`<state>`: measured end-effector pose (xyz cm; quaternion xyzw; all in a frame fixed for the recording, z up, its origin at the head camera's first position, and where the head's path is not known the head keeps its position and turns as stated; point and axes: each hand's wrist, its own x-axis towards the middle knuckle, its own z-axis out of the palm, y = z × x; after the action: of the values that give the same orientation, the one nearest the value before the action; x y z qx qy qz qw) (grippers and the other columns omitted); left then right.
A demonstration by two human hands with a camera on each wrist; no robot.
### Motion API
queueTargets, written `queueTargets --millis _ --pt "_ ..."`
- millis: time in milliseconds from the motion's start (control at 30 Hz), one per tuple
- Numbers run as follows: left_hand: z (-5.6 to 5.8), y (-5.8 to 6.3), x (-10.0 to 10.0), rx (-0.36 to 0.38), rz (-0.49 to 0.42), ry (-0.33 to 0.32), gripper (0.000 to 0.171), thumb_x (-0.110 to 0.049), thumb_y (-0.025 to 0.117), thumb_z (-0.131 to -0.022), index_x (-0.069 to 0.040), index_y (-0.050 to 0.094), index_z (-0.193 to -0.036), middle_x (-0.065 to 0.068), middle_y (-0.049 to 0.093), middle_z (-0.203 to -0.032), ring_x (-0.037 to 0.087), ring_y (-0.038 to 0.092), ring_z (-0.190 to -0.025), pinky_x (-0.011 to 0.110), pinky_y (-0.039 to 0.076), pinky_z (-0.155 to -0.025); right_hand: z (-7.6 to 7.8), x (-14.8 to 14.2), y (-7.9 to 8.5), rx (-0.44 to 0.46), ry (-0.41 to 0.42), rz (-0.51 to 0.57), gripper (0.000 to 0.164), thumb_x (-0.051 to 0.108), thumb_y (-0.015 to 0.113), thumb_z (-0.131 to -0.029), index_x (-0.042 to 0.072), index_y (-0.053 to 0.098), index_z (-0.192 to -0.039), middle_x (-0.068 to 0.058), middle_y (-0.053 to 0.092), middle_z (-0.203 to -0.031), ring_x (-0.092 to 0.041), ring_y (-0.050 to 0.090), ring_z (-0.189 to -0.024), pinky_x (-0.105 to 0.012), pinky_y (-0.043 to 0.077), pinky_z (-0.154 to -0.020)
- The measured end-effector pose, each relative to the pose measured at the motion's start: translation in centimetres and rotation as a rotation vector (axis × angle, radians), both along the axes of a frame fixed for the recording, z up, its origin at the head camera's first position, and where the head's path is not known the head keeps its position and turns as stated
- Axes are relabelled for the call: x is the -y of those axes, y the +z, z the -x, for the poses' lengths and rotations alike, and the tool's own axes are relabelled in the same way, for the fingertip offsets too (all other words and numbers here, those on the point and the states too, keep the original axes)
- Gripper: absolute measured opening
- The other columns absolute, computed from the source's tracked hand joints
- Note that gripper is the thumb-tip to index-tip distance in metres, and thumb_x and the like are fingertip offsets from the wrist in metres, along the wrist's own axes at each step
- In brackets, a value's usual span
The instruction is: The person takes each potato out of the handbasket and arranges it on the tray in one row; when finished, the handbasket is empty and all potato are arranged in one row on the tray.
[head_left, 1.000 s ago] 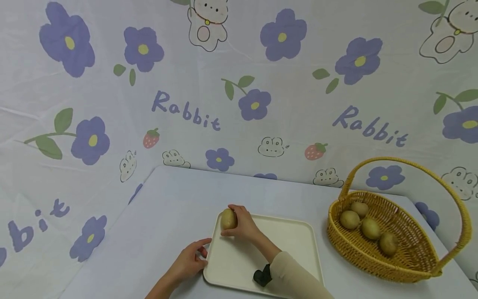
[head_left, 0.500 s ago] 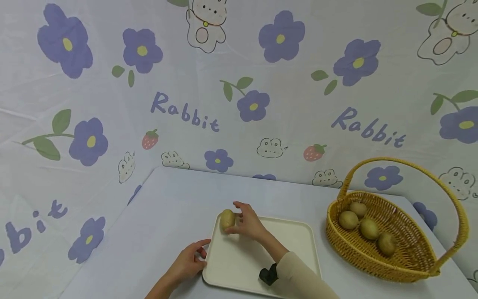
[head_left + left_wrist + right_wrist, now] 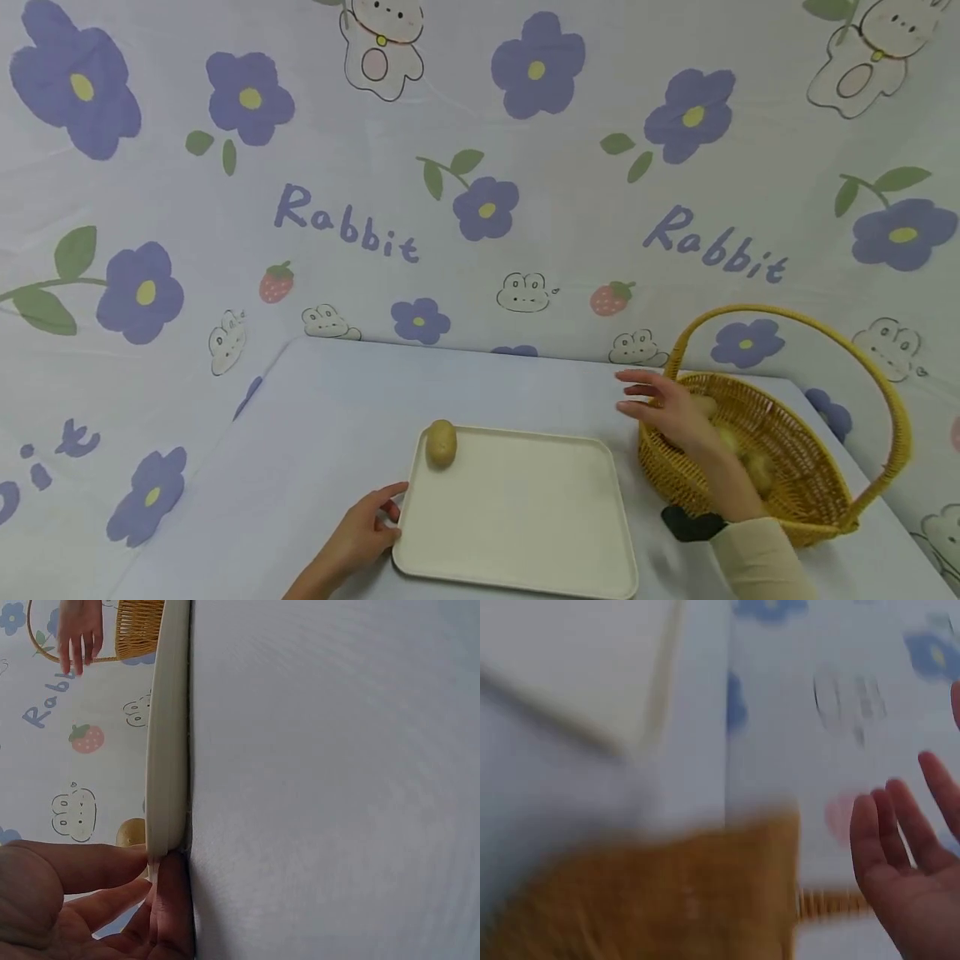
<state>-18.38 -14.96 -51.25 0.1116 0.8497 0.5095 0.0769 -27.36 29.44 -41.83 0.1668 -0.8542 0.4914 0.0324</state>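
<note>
A single potato (image 3: 442, 443) lies in the far left corner of the cream tray (image 3: 517, 508). My left hand (image 3: 365, 527) holds the tray's left edge; in the left wrist view, its thumb and fingers (image 3: 174, 900) meet the rim. My right hand (image 3: 678, 417) hovers over the left end of the wicker basket (image 3: 817, 467), fingers spread and holding nothing. Partly hidden behind that hand and forearm are several potatoes (image 3: 759, 472) in the basket. The right wrist view shows the same hand's fingers loosely bent beside a blurred basket wall (image 3: 667, 892).
A tall arched handle (image 3: 896, 417) rises over the basket. Under everything is a white-covered table (image 3: 360, 392), backed by a printed cloth (image 3: 420, 150) with flowers and rabbits. A dark strap (image 3: 692, 525) sits at the right wrist.
My right hand has let go of the potato on the tray and moved right to the basket. The left hand stays at the tray's edge. The head view has shifted slightly right.
</note>
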Motion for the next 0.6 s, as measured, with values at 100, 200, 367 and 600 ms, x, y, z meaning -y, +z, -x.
queueTargets --millis 100,200,367,600 --pt "0.1 0.0 -0.1 -0.013 0.01 -0.007 0.059 0.009 0.061 -0.074 0.005 0.047 -0.131 0.006 0.05 -0.091 0.005 0.04 -0.056 0.02 0.037 -0.051 -0.1 -5.4 1.0 0.01 -0.074 -0.046 0.048 0.026 0.061 -0.09 0.005 0.048 -0.131 -0.006 0.054 -0.123 -0.009 0.055 -0.104 -0.019 0.046 -0.079" --pt "-0.2 0.3 0.2 -0.006 0.013 -0.006 0.059 0.009 0.061 -0.075 0.005 0.046 -0.132 0.007 0.05 -0.091 0.006 0.04 -0.056 0.02 0.037 -0.051 0.5 -9.0 1.4 0.021 -0.154 -0.049 0.048 0.029 0.058 -0.092 0.009 0.047 -0.133 0.008 0.054 -0.119 0.003 0.052 -0.1 -0.015 0.043 -0.078" --pt "-0.1 0.4 0.4 -0.007 0.021 -0.024 0.058 0.008 0.061 -0.076 0.005 0.045 -0.132 0.006 0.05 -0.091 0.006 0.04 -0.057 0.02 0.037 -0.052 1.3 -12.6 0.1 -0.031 -0.313 -0.025 0.049 0.03 0.059 -0.091 0.017 0.046 -0.137 0.011 0.053 -0.118 0.011 0.047 -0.094 -0.011 0.041 -0.074" --pt "0.1 0.0 0.2 0.015 -0.002 -0.025 0.059 0.007 0.061 -0.076 0.005 0.045 -0.132 0.006 0.05 -0.091 0.007 0.042 -0.058 0.02 0.038 -0.051 2.7 -13.4 -3.7 0.058 -0.325 -0.169 0.058 0.032 0.055 -0.093 -0.004 0.037 -0.135 -0.031 0.041 -0.131 -0.038 0.047 -0.112 -0.041 0.047 -0.083"
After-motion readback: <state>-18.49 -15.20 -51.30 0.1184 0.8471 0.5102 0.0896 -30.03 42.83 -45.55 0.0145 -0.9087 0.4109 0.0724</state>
